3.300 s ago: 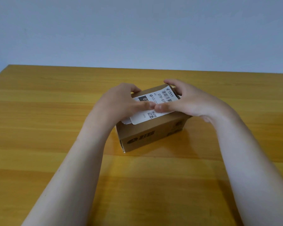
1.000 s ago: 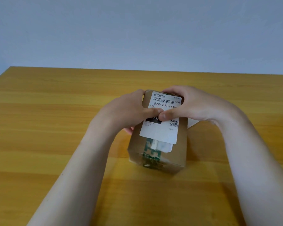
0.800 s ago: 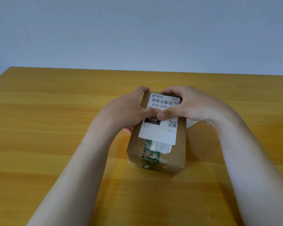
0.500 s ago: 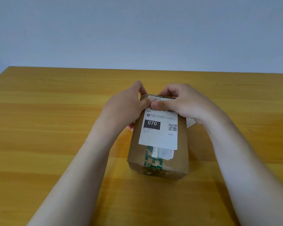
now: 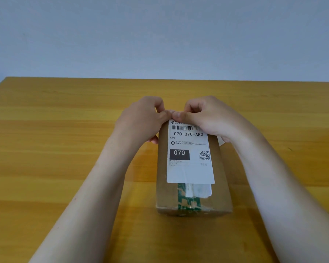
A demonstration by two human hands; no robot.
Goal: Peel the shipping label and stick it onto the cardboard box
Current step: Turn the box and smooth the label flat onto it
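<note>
Brown box point(image 5: 162, 168) sits lengthwise on the surface point(image 5: 65, 149), with the label point(image 5: 189, 169) lying flat along its top face. A second ago my thumbs were mid-label, over the black 070 block. Now they've slid up to the far edge. Left hand point(image 5: 141, 120) and right hand point(image 5: 203, 118) each have a grip pinched on the box's far end, thumbs pressing the label down. Looks pretty much stuck to me. Maybe the near edge by the green tape point(image 5: 188, 203) wants one more rub.
</note>
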